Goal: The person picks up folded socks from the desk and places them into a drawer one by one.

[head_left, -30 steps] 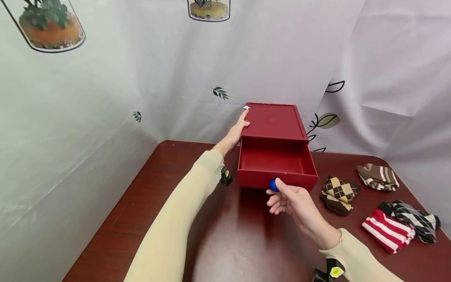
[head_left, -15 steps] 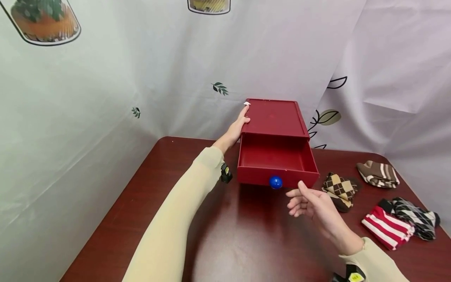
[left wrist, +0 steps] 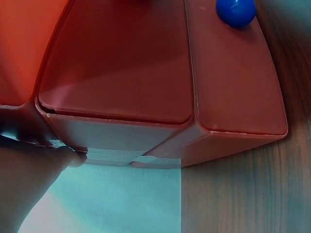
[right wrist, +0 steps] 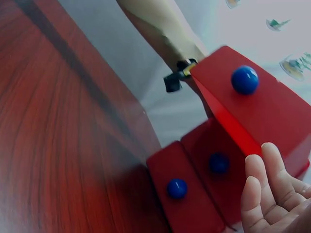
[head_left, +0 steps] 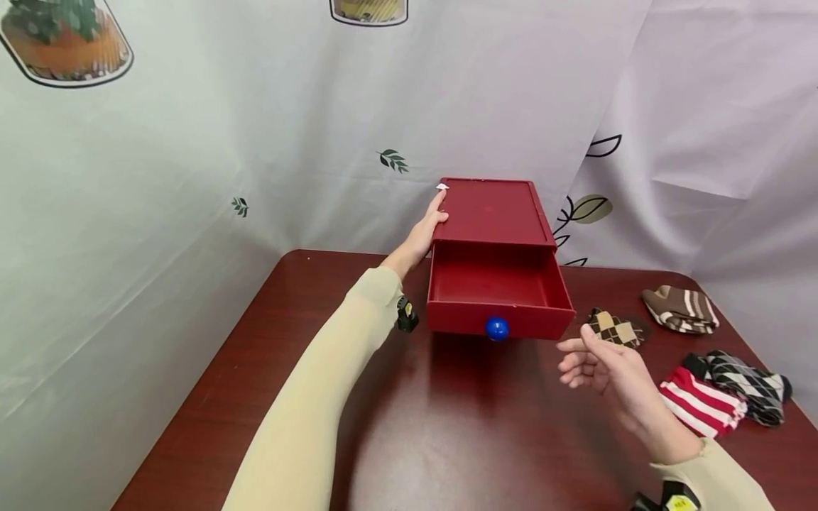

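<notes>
Head: red drawer unit (head_left: 491, 211) at table's (head_left: 307, 341) back, top drawer (head_left: 461, 319) out twd person, face's long axis L-R, L hand (head_left: 418, 238) — fingers straight — on unit's L side, R hand (head_left: 616, 372) empty, relaxed, near drawer corner, L wrist: hand vs. side, R wrist: blue knob (right wrist: 244, 80) above fingertips (right wrist: 255, 167)

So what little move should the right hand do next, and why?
Maybe reach the right hand toward the folded brown-and-tan diamond-patterned socks, because it holds nothing and they lie close by in the head view. The red top drawer with a round blue knob stands open, so socks could probably go in, while the left hand rests against the boxy red cabinet.
</notes>
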A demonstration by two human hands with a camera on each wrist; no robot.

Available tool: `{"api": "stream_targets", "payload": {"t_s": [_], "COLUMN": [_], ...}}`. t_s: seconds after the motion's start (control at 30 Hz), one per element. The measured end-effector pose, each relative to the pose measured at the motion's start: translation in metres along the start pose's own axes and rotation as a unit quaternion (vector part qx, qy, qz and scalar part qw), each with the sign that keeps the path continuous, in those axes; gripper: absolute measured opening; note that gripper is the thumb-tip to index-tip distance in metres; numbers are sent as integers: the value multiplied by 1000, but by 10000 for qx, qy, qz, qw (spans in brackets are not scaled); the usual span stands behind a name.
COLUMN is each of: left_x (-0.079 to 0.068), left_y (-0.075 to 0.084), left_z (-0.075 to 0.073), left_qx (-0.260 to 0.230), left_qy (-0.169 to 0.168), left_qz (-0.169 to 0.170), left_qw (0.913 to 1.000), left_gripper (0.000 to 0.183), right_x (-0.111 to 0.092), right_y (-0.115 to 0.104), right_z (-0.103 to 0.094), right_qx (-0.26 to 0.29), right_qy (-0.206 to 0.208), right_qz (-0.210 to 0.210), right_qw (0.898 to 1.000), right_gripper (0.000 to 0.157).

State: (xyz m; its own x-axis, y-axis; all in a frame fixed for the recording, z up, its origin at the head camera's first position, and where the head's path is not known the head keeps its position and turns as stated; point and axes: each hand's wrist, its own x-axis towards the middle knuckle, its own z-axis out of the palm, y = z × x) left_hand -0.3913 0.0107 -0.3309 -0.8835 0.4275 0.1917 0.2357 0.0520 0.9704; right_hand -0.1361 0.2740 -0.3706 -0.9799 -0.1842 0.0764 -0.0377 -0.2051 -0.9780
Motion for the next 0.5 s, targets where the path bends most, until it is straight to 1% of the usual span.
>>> {"api": "stream_targets", "payload": {"t_s": [0.1,0.23,0.33,0.5], "left_x": [0,0,0,-1], "left_y": [-1,-2,-2,0], "left_z": [0,0,0,0], "left_qx": [15,0,-26,-20], "left_qy": [-9,-18,-21,15], "left_qz": [57,146,158,197], "left_qw": [10000,9999,9999,9998], "left_gripper": [59,60,59,59], "right_x": [-2,-4,-3,-1], "right_y": [-4,-13,-19,-23], "right_z": [-12,-35,-52,-78], "right_qx": [109,535,735,744], "right_qy": [72,41,84,521], "right_qz": [-78,-340,-426,-360], "right_qw": [9999,9980,9963,9952], "right_gripper": [43,44,44,37]}}
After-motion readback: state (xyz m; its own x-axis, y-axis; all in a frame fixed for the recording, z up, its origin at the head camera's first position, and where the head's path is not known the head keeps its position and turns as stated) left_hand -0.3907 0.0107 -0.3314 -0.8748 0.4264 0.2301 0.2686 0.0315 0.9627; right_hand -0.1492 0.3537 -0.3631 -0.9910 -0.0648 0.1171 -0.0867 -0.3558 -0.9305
